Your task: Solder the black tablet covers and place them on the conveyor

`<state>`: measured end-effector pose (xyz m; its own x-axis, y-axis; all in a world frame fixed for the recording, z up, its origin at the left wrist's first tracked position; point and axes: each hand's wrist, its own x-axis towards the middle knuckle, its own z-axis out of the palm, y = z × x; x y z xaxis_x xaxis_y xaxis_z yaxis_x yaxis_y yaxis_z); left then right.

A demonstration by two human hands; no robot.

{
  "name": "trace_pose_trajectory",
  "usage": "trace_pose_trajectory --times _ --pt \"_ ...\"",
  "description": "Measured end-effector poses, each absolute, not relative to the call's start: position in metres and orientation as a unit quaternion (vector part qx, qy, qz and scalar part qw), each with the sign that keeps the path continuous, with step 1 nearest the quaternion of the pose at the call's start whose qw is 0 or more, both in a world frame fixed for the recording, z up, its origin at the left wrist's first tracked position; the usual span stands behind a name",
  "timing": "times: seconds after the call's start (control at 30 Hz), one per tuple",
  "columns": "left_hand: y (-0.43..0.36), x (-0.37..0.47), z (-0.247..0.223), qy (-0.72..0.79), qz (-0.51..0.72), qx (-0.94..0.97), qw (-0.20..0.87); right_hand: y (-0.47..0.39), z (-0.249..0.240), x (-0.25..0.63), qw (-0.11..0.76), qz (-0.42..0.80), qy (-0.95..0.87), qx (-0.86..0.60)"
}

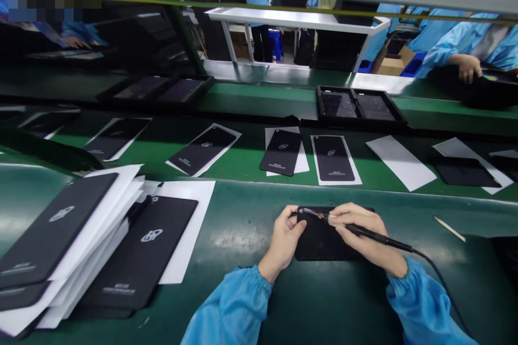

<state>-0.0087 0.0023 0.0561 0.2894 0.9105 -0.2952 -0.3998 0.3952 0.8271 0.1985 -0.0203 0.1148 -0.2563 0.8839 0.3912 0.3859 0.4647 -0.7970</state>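
Flat matte-black panel point(324, 242), rounded corners

Our left hand point(282, 238) pins the panel point(324, 242) at its ten o'clock corner, where the iron point(356, 230) in our right hand point(366, 232) meets it. A stick point(449, 228) lies at two o'clock of us, a stack point(60, 232) at nine, tablet frames point(358, 105) beyond at twelve.
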Motion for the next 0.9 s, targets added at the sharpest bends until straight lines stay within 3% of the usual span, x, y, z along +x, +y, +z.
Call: trace_pose_trajectory --times 0.2,0.77,0.9 --pt "0.002 -0.008 0.056 0.393 0.447 0.329 0.734 -0.028 0.110 0.195 0.469 0.252 -0.726 -0.436" --pt "0.002 -0.009 0.052 0.393 0.447 0.334 0.731 -0.030 0.105 0.188 0.464 0.258 -0.722 -0.443" --pt "0.002 -0.008 0.052 0.393 0.448 0.330 0.733 -0.041 0.097 0.188 0.507 0.210 -0.693 -0.467"
